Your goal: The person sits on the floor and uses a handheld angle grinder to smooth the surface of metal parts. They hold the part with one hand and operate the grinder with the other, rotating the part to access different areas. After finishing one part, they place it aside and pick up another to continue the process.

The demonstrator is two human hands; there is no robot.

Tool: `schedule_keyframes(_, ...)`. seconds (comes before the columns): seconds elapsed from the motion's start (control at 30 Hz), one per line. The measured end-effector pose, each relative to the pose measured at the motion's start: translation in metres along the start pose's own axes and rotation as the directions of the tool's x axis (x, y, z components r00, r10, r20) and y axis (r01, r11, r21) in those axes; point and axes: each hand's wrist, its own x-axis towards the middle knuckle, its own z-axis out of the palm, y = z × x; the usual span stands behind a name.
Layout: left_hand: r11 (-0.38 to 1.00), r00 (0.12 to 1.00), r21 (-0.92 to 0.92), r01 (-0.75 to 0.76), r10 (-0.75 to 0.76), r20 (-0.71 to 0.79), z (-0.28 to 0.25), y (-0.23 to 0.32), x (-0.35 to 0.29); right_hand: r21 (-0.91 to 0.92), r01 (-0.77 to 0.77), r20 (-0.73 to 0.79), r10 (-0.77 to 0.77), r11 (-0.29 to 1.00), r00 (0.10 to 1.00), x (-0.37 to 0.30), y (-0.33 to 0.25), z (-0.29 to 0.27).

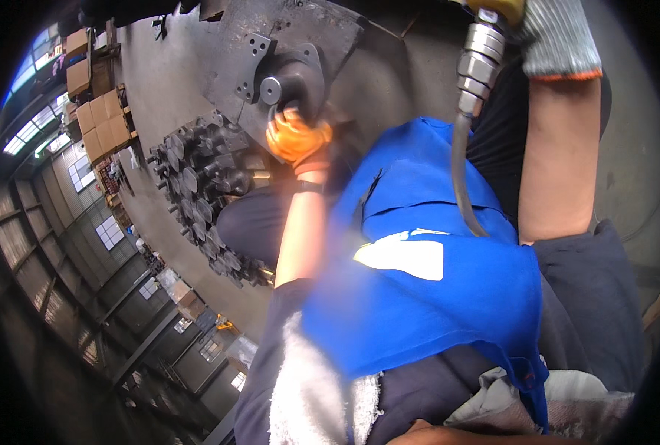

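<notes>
My left hand (298, 139), in an orange-coated glove, is closed at the near side of a dark metal flanged part (307, 74) with a round stub. Its fingertips are partly hidden against the part, which rests on a dark steel plate (337, 33). At the upper right my right hand (560, 41), in a grey knit glove with an orange cuff, grips a yellow air tool (504, 7), mostly cut off by the top edge. From the tool a silver coupling (480, 59) leads down to a dark hose (459, 163).
Many similar dark metal parts (189, 182) lie piled on the floor to the left. A flat bracket with holes (254, 63) sits beside the flanged part. Cardboard boxes (103, 122) are stacked farther left. A blue apron (434, 193) covers my lap, and the hose hangs over it.
</notes>
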Motion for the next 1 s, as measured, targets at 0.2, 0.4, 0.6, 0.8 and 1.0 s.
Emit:
schedule_keyframes(0.2,0.957,0.961,-0.102,-0.272,0.275,0.021,-0.001,-0.029,0.027,-0.062,0.069,-0.022,-0.070,0.996,0.997,-0.012,-0.013,-0.004)
schedule_keyframes(0.4,0.968,0.970,-0.156,-0.198,0.217,0.114,-0.043,-0.057,0.078,-0.091,0.076,-0.020,-0.078,0.993,0.997,-0.010,-0.007,0.000)
schedule_keyframes(0.6,0.617,0.903,-0.661,0.428,-0.331,0.276,-0.051,-0.131,0.147,-0.089,0.062,-0.026,-0.064,0.994,0.998,-0.002,-0.001,0.009)
schedule_keyframes(0.8,0.697,0.719,-0.351,0.625,-0.339,0.606,0.020,-0.271,0.080,-0.122,-0.018,-0.005,0.018,0.992,1.000,0.020,0.015,0.025)
schedule_keyframes(1.0,-0.371,0.097,-0.247,0.895,-0.379,0.920,0.015,-0.189,0.064,-0.236,-0.017,0.010,0.019,0.972,1.000,0.036,0.035,0.053)
